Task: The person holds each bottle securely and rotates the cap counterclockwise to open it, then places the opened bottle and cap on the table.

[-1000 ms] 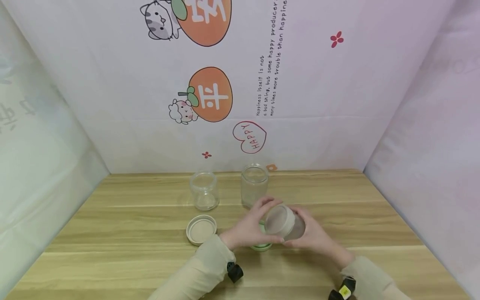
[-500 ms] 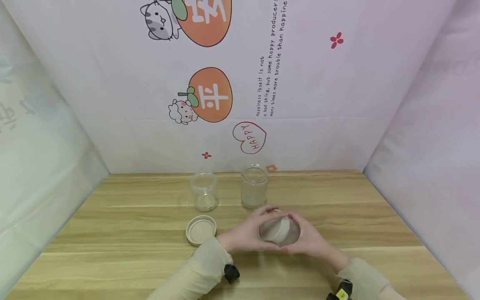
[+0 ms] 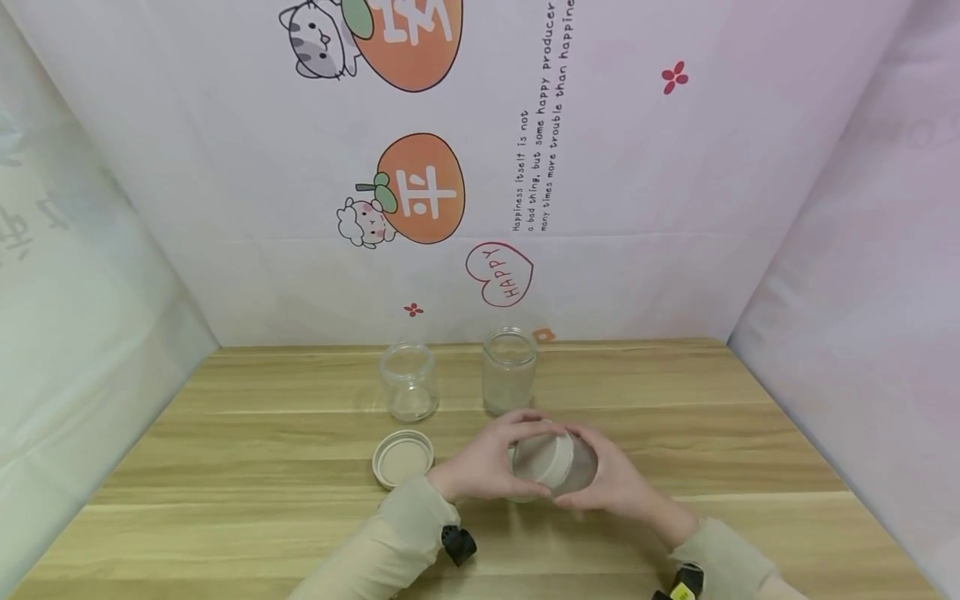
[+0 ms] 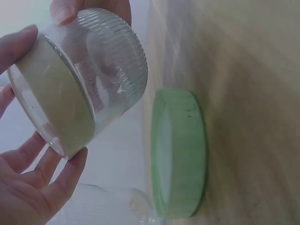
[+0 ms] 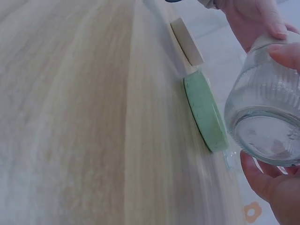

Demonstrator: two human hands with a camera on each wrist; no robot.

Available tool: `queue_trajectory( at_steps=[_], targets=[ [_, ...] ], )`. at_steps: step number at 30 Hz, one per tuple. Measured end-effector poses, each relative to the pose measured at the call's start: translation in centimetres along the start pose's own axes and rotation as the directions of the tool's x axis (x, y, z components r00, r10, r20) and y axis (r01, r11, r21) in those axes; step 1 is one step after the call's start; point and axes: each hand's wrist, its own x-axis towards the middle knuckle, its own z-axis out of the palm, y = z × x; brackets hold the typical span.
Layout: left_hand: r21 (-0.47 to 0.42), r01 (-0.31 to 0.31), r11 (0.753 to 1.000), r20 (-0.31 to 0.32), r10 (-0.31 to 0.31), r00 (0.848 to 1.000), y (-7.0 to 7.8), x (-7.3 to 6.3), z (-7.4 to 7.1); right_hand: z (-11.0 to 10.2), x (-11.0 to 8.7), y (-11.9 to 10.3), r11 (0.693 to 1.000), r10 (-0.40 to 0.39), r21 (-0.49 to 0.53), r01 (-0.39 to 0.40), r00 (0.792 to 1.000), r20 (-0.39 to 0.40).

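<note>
A ribbed clear glass jar point(image 4: 110, 61) with a cream-coloured screw lid point(image 4: 58, 96) is held tilted above the table between both hands. My left hand point(image 3: 483, 463) holds the lid by its rim, thumb and fingers spread around it. Around the jar's lower body curls my right hand point(image 3: 621, 479), and the round glass base faces the right wrist camera. Below the jar a green lid point(image 4: 187, 154) lies on the table; in the head view the hands and jar hide most of it.
Two lidless glass jars, a shorter one point(image 3: 409, 385) and a taller one point(image 3: 509, 375), stand upright near the back wall point(image 3: 630, 275). A beige lid point(image 3: 402, 460) lies inside-up left of my left hand. The wooden tabletop point(image 3: 262, 467) lies between cloth side walls.
Both hands have come down a little and to the left with the jar. The left fingers have shifted around the lid. The green lid is now more hidden in the head view.
</note>
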Motion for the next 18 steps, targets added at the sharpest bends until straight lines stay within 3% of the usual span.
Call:
queue_trajectory(
  at_steps=[9,18],
  targets=[
    [0.076,0.010,0.997,-0.040,-0.007,0.999,0.65,-0.01,-0.31,0.15,-0.03,-0.31,0.999,-0.034,-0.036,0.032,0.998,-0.044],
    [0.009,0.067,0.998,-0.076,-0.066,0.995,0.27,0.23,-0.32,0.61,0.27,-0.79,0.988,-0.001,-0.151,-0.025,0.985,-0.175]
  ],
)
